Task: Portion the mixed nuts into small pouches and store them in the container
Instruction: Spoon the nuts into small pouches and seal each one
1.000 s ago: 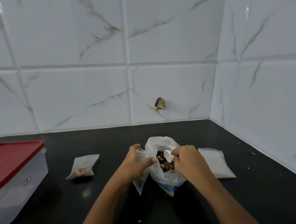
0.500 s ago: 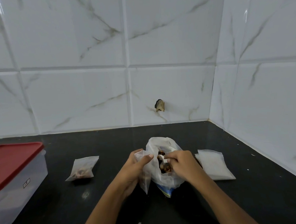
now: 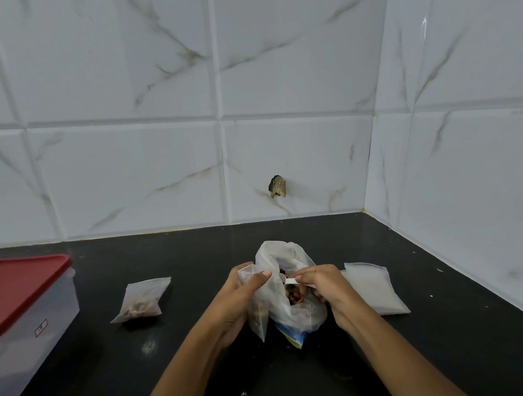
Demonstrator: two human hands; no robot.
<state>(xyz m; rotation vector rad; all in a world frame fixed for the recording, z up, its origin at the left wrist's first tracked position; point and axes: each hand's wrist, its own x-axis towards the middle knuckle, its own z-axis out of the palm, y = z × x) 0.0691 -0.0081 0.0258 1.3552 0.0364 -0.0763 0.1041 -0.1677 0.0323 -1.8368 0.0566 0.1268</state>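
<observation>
Black counter [image 3: 196, 255] carries everything here. Over the last second the left hand [image 3: 235, 299] has lifted its pouch [image 3: 257, 319] from low beside the bag [image 3: 300, 317] until the pouch mouth presses against the bag's open rim. The right hand [image 3: 328, 288] has meanwhile dropped from above the opening down to the nuts [image 3: 293, 299]. I read this as a portion about to cross from bag to pouch, so filling of pouch 2 is under way. The left hand's fingers are wrapped round the pouch and its thumb pinches the top edge open. The right hand's fingers are curled tight on a small white thing, probably a scoop [image 3: 296, 281], at the bag's mouth. A brownish tint low in the held pouch may be nuts already inside, though I cannot tell. By count there are 1 bag, standing between the hands, and 1 pouch in hand. There is also 1 filled pouch [image 3: 143, 302] lying flat to the left, well apart from the bag. Just right of the bag lies 1 stack [image 3: 377, 291] of empty pouches, how many I cannot tell. At far left stands 1 container [image 3: 25, 340] with 1 red lid [image 3: 19, 280] on it, so nothing can be stored until that lid comes off.
</observation>
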